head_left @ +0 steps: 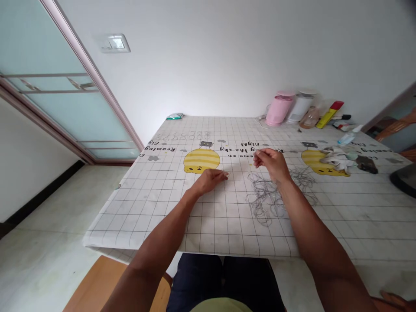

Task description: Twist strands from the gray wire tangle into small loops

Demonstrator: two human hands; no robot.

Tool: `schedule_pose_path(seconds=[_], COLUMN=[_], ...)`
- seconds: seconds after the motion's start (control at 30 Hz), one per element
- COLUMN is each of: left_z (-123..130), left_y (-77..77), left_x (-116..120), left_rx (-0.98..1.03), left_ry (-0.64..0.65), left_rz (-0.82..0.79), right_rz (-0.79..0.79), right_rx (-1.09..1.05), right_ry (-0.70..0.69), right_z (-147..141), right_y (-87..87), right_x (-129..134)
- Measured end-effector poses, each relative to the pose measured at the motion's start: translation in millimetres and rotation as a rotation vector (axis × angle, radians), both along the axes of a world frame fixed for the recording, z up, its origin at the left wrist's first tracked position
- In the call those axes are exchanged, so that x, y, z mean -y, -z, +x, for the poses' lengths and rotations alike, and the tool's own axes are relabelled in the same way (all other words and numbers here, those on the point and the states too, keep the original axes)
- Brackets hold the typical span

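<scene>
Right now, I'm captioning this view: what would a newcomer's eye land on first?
Probably the loose tangle of thin dark strands, spread on the gridded tablecloth beside and beneath the right hand and forearm. Next, perhaps the yellow striped bear print just beyond the left hand, then the pink appliance near the wall, right of centre.

This looks like a room in a home. The table [156, 203] has a cloth with yellow bears on it, and there are a wood stool [94, 286], a light switch [115, 43] and sliding glass doors [61, 82].
</scene>
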State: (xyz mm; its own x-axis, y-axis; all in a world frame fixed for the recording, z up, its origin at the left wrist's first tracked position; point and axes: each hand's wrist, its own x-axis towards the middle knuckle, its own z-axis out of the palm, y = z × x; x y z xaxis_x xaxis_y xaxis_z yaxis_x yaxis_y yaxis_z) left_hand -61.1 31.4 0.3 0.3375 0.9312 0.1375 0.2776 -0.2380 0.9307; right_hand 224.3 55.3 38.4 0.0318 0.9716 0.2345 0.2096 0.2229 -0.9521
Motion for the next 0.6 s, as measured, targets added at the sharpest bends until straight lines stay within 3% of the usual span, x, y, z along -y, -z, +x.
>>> schedule_pose_path(seconds=[0.07, 0.13, 0.27, 0.47, 0.6], left_z=[3, 6, 10, 12, 13], left_y=[-3.1, -6.2, -12.5, -18.9, -18.4], left_x=[0, 2, 8, 15, 14], left_rx=[0.113, 0.198, 0.226, 0.186, 0.237], left_ry=[0.077, 0.091, 0.134, 0.295, 0.263], left_rz=[-0.17, -0.296, -0.397, -0.45, -0.439], right_rz=[-0.076, -0.156, -0.19, -0.163, -0.158], right_rx=[-0.082, -0.088, -0.069, -0.134, -0.209], right_ry=[-0.04, -0.199, -0.452, -0.422, -0.373], right_z=[4, 2, -21, -55, -60], right_y=[5.4, 11.8, 19.8, 27.2, 33.7], right_x=[2, 9, 23, 28, 28])
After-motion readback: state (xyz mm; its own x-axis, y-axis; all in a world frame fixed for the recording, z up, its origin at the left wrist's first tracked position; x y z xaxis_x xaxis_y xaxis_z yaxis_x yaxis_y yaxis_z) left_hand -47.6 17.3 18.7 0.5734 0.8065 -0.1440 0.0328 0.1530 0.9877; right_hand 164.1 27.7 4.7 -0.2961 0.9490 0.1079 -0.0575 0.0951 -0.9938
